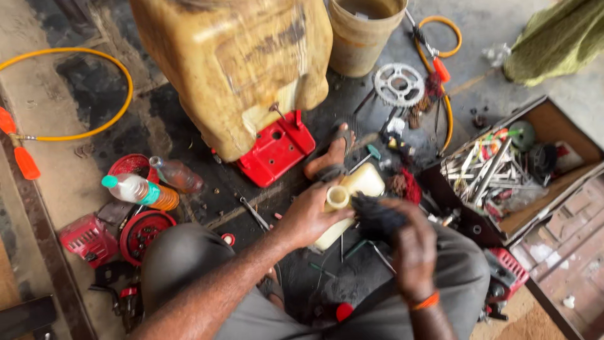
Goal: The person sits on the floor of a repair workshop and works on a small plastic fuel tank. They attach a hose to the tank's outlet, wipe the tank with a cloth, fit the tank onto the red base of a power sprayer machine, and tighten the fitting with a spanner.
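Observation:
My left hand point(309, 216) grips a small cream plastic tank point(357, 189) by its round neck, holding it above my knees. My right hand point(408, 234) is closed on a dark, dirty rag point(376, 215) pressed against the tank's side. An orange band sits on my right wrist. My foot in a sandal point(332, 156) rests on the floor just beyond the tank.
A large yellowed sprayer tank on a red base point(275, 148) stands ahead. Two bottles point(151, 189) and red engine covers point(119, 234) lie at left, with a yellow hose point(94, 88) beyond. A sprocket point(398, 84), a bucket point(363, 38) and a toolbox of wrenches point(497, 170) are at right.

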Action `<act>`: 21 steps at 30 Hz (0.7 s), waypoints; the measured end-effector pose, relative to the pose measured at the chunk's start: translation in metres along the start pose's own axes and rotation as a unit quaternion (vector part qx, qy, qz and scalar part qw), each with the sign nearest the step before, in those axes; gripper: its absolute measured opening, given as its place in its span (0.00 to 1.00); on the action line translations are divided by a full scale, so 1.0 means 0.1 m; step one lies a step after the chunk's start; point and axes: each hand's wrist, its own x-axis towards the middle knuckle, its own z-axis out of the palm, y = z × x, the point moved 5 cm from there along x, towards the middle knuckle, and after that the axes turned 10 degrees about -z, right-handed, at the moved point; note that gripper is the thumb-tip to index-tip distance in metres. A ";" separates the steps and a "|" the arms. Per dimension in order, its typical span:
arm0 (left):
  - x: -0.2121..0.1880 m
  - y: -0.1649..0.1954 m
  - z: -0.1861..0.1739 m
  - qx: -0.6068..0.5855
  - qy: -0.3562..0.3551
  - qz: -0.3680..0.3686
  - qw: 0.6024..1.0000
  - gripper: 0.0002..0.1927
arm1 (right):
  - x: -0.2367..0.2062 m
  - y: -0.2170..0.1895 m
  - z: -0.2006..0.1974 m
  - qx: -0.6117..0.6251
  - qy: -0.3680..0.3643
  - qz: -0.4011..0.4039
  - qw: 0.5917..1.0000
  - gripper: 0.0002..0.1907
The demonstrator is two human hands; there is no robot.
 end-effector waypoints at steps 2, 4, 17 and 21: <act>-0.01 0.05 0.07 -0.023 0.004 0.036 0.999 0.38 | 0.02 0.17 -0.17 0.084 0.102 0.066 0.989 0.22; 0.00 0.07 0.12 -0.030 0.007 0.038 0.999 0.42 | 0.03 0.29 -0.30 0.045 0.156 0.068 0.984 0.21; 0.20 -0.30 0.45 -0.057 0.038 -0.110 0.992 0.32 | 0.05 0.37 -0.16 0.147 0.127 0.160 0.968 0.28; 0.05 -0.07 0.63 0.043 0.053 0.144 0.987 0.25 | 0.06 0.25 0.14 -0.097 -0.022 0.031 0.995 0.43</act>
